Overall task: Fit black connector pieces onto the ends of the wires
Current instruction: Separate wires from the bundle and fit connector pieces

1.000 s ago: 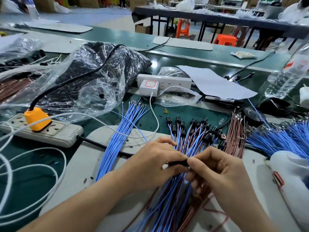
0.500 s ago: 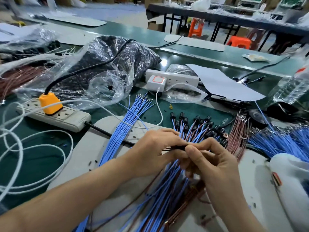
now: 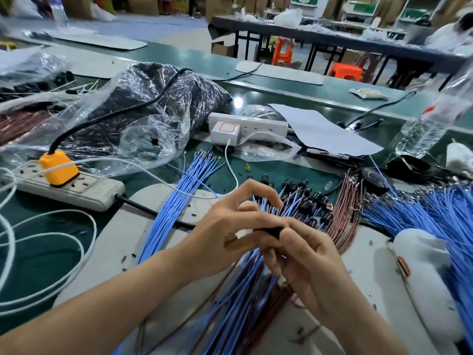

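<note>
Orange plug (image 3: 59, 167) in beige power strip (image 3: 87, 188), grey paper sheet (image 3: 325, 131), water bottle (image 3: 422, 131)

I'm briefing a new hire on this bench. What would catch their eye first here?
First, dead centre, the left hand and right hand pinch a black connector piece between them, above a fan of blue wires. Next comes the orange plug in the power strip at left, with a clear plastic bag of dark parts behind it.
</note>
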`<control>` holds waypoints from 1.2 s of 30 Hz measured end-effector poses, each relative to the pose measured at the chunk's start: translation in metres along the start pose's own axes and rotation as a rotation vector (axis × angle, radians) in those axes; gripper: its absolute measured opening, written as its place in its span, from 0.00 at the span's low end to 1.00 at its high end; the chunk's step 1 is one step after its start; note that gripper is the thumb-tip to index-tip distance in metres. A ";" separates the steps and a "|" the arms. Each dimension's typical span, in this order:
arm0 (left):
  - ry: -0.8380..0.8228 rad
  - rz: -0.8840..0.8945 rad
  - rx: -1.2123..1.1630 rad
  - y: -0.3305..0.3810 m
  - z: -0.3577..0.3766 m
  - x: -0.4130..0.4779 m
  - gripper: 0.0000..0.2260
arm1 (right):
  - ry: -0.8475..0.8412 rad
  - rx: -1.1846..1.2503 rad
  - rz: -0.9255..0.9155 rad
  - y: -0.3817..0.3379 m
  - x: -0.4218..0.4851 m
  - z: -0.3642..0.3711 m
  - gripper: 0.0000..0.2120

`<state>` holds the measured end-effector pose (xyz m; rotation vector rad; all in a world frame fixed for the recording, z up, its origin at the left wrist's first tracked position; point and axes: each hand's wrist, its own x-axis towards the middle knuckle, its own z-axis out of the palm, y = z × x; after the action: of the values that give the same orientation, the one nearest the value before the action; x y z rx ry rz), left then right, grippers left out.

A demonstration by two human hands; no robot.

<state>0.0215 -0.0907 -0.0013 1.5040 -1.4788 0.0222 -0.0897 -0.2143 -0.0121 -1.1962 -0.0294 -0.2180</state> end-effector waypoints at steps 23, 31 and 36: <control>-0.275 -0.301 0.277 0.055 -0.081 0.018 0.07 | 0.722 0.391 -0.373 -0.074 -0.003 -0.070 0.14; -0.955 -0.432 0.655 0.091 -0.073 -0.025 0.29 | 0.821 -0.036 0.014 -0.050 0.061 -0.080 0.13; -0.636 -0.635 0.867 0.010 -0.095 -0.017 0.13 | 0.801 -0.549 0.011 -0.038 0.069 -0.051 0.25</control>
<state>0.0655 -0.0162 0.0430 2.8427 -1.4527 -0.2457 -0.0343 -0.2853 0.0131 -1.5738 0.7793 -0.7143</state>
